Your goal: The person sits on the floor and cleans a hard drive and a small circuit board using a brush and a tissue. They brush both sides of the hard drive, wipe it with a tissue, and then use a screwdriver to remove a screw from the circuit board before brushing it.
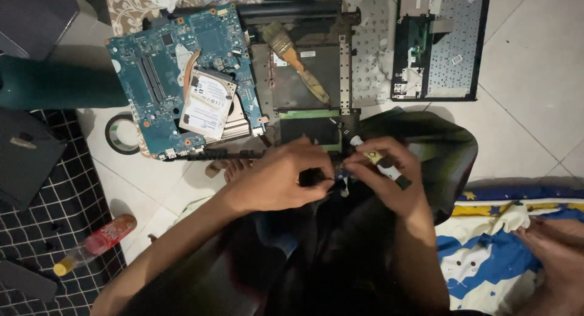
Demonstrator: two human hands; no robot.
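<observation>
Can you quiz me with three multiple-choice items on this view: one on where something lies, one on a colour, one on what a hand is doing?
1. Where does the silver hard drive lie?
A. on the blue circuit board
B. on the keyboard
C. on the floor tiles by the bottle

2. What colour is the cap of the plastic bottle at lower left?
A. green
B. yellow
C. white

3. What is the right hand doing?
A. resting flat on the floor
B. gripping the paintbrush
C. holding a small white and black pen-like tool

Answers:
1 A, the drive sits on top of the board, beside its copper strip.
2 B, the cap end shows yellow.
3 C, the tool lies in that hand's grip while the left hand pinches a small dark part next to it; the paintbrush lies untouched on the laptop base.
</observation>
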